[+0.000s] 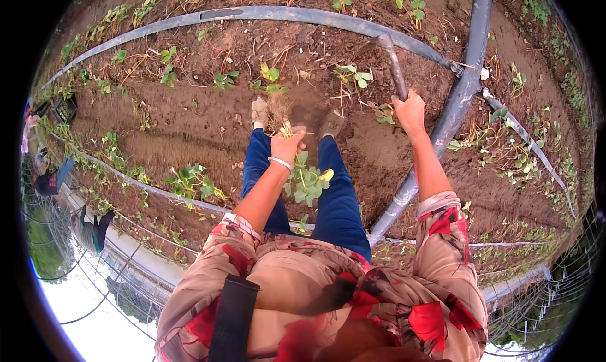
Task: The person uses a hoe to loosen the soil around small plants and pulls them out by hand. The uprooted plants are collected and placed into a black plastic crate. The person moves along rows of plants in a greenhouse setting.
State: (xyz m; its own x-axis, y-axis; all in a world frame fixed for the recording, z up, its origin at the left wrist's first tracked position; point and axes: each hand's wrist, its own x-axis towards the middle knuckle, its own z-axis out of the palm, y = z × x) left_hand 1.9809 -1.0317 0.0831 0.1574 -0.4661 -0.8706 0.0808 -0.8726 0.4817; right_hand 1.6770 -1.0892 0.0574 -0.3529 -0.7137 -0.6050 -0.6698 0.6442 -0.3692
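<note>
My left hand [286,146], with a pale bangle at the wrist, grips an uprooted leafy plant [307,182] that looks like a strawberry plant. Its dry, fibrous roots [278,110] point away from me, and its green leaves, one of them yellow, hang between my legs. In my right hand [409,112] is the worn handle of a short hand hoe [394,63]. The hoe's head lies just short of a grey hose; its blade is hard to make out against the soil. Rooted plants [355,74] with drooping leaves stand left of the hoe.
A flat grey irrigation hose [293,14] crosses the bed ahead and joins a thick grey pipe [459,104] on my right. My shoes [331,124] stand in the brown soil furrow. At far left are a dark crate [64,109] and other people [90,232].
</note>
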